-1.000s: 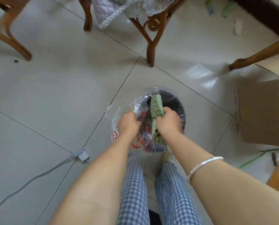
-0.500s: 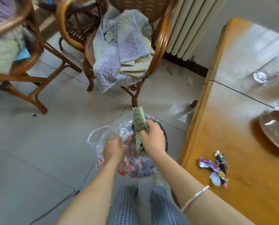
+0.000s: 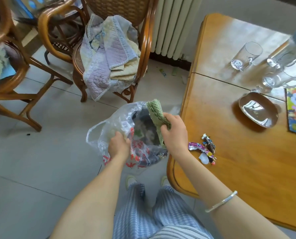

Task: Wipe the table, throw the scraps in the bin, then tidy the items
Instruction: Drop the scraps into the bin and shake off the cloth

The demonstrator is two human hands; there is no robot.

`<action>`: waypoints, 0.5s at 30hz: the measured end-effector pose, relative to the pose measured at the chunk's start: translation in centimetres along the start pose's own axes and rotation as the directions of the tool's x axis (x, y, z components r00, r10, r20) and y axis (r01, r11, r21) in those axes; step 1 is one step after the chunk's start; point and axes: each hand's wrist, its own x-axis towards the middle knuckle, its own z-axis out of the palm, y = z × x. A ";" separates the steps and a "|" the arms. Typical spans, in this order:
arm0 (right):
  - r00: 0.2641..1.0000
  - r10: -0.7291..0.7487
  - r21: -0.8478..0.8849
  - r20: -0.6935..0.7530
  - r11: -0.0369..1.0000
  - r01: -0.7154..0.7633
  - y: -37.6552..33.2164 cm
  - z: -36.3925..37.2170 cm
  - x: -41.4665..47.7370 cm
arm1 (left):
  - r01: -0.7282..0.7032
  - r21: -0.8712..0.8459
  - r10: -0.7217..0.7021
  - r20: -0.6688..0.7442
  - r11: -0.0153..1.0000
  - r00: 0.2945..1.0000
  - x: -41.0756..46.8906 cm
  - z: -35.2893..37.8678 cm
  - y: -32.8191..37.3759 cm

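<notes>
Gripped in the right hand is a green cloth, above the bin; the left hand pinches its liner. Wrapper scraps near the table edge, apparently loose, could be knocked off.

We are reaching both bare forearms forward and down from the bottom of the view, the two arms converging toward the middle. Our left hand is turning palm-down, its fingers curling closed in a pinch, knuckles facing us. Our right hand is sitting a little higher and just to the right of it, fingers and thumb closing in a firm grip, the back of the hand tilting toward the camera. The two hands are staying close but apart. Our right wrist is wearing a thin silver bangle.
</notes>
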 end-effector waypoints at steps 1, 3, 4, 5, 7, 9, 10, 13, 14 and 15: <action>1.000 -0.011 -0.024 -0.024 1.000 0.010 0.5 -0.6 0.0 | -0.014 0.021 0.014 -0.007 1.000 1.000 -0.2 0.4 0.2; 0.996 -0.041 -0.085 -0.079 0.996 0.035 1.7 -2.1 0.1 | -0.034 0.046 0.035 -0.015 0.998 0.999 -0.6 1.1 0.6; 0.991 -0.054 -0.111 -0.123 0.993 0.041 2.5 -3.0 0.2 | -0.047 0.058 0.047 -0.010 0.997 0.999 -0.8 1.5 1.0; 0.984 -0.061 -0.135 -0.166 0.990 0.039 3.3 -3.8 0.3 | -0.051 0.069 0.052 -0.001 0.996 0.999 -1.0 1.8 1.2; 0.969 -0.044 -0.181 -0.244 0.984 0.000 5.1 -5.1 0.4 | -0.055 0.086 0.054 0.015 0.995 0.998 -1.2 2.3 1.6; 0.954 0.015 -0.202 -0.300 0.976 -0.079 7.2 -6.3 0.3 | -0.061 0.102 0.059 0.029 0.993 0.998 -1.4 2.7 2.0; 0.944 0.053 -0.205 -0.325 0.971 -0.125 8.2 -6.8 0.1 | -0.071 0.114 0.067 0.039 0.991 0.997 -1.5 3.0 2.2; 0.911 0.151 -0.213 -0.383 0.945 -0.247 10.9 -8.3 -0.8 | -0.102 0.151 0.094 0.060 0.983 0.994 -2.0 3.7 2.7; 0.903 0.180 -0.222 -0.391 0.933 -0.282 11.6 -8.6 -1.1 | -0.112 0.163 0.103 0.064 0.980 0.993 -2.1 3.9 2.9; 0.897 0.208 -0.230 -0.390 0.921 -0.314 12.3 -8.7 -1.5 | -0.121 0.173 0.111 0.067 0.977 0.992 -2.3 4.1 3.1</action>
